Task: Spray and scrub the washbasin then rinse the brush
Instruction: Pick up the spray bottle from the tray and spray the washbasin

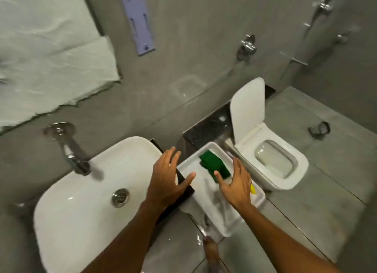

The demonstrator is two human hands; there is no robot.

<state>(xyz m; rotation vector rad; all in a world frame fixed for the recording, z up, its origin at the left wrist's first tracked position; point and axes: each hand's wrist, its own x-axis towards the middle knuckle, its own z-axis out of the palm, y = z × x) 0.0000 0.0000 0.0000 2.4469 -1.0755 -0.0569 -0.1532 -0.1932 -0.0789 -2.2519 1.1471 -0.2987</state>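
Note:
A white washbasin (77, 199) sits at the lower left with a chrome drain (120, 197) and a chrome tap (71, 150) on the wall above it. Right of it stands a white tray (206, 201) holding a green scrub pad (214, 164) and something yellow (253, 189), mostly hidden. My left hand (167, 180) hovers over the basin's right rim, fingers spread, holding nothing. My right hand (236, 183) hovers over the tray, fingers apart, just in front of the green pad. No spray bottle can be made out.
A white toilet (281, 166) with its lid (246, 107) raised stands at the right, behind a black ledge (206, 127). The grey wall carries chrome valves (246, 47), a purple strip (138, 19) and a paper-covered mirror (47, 54). My foot (211, 250) is on the wet floor.

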